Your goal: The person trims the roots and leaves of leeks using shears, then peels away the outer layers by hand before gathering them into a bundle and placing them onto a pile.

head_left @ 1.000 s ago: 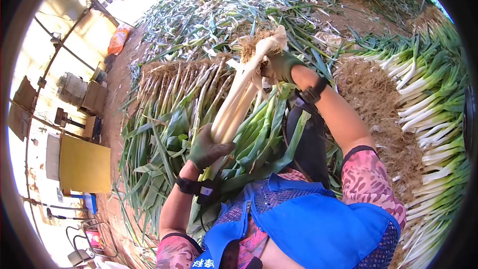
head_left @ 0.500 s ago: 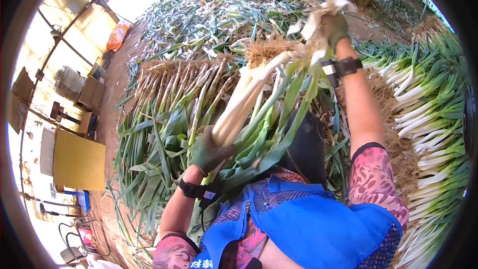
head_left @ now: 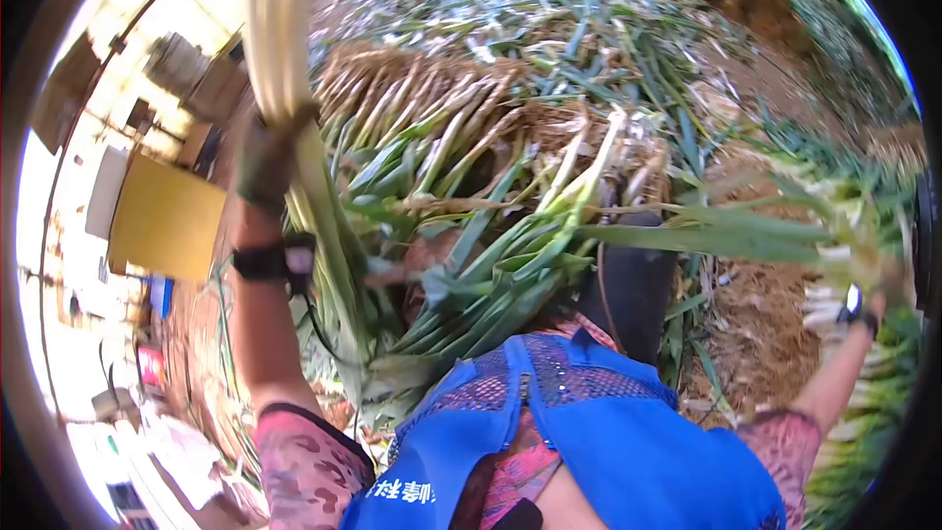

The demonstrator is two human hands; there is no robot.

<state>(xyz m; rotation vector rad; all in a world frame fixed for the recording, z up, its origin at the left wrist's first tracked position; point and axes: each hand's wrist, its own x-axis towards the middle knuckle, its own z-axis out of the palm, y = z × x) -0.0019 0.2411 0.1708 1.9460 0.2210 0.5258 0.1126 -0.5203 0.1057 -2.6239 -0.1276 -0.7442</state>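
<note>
My left hand [head_left: 267, 157], in a dark glove, is wrapped round a bunch of leeks [head_left: 278, 29]. Their pale shafts point up past the top edge and their green leaves [head_left: 339, 275] hang down beside my forearm. Far to the right, my right hand [head_left: 888, 280] is smeared by motion over the row of cleaned leeks [head_left: 868, 363]. Long loose leek leaves [head_left: 726, 238] trail leftward from it, and its fingers seem closed on their pale end. Unpeeled leeks with brown roots [head_left: 412, 83] lie in front of me, some against my dark-clad knee [head_left: 633, 280].
Stripped leaves [head_left: 549, 0] cover the ground ahead. Brown root trimmings [head_left: 760, 324] lie between my knee and the cleaned row. On the left stand a yellow panel [head_left: 167, 216] and boxes [head_left: 211, 88] by the wall.
My left hand has lifted the leek bunch up and to the left. My right hand has swung from the upper middle down to the far right with the leaves. The view has shifted.
</note>
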